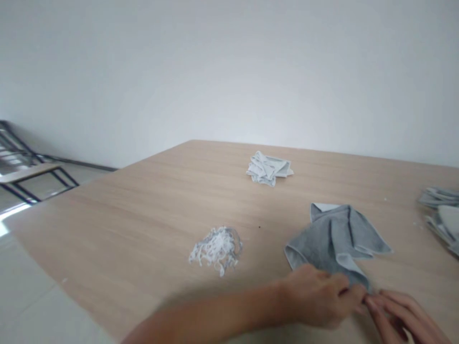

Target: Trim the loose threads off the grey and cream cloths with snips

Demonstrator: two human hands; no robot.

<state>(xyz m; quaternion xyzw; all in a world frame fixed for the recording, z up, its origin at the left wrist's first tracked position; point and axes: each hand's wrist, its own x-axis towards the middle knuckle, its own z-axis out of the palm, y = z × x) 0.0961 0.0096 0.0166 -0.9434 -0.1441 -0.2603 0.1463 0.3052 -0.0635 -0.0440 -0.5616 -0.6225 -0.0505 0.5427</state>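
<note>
The gray cloth [317,243] lies crumpled on the wooden table [143,205], toward 4 o'clock from the middle of the view, one pale-edged corner pointing at 5 o'clock and running down to the fingers. The left hand [322,296] sits at the cloth's 6 o'clock side, its fingers curled in, and the right hand [405,313] comes in from 5 o'clock; their fingertips meet beside that corner, but blur hides the contact, so I cannot tell whether either is clamped on the fabric. Reckoned from the gray cloth, a loose heap of white and gray threads [218,248] lies near 9 o'clock, a rumpled pale cloth [267,168] between 10 and 11, and a pile of folded cloths [444,220], cut off by the frame, at 3. A pale wall [229,71] rises at 12, and a dark-framed chair [30,173] stands on the floor beyond the table, toward 10
</note>
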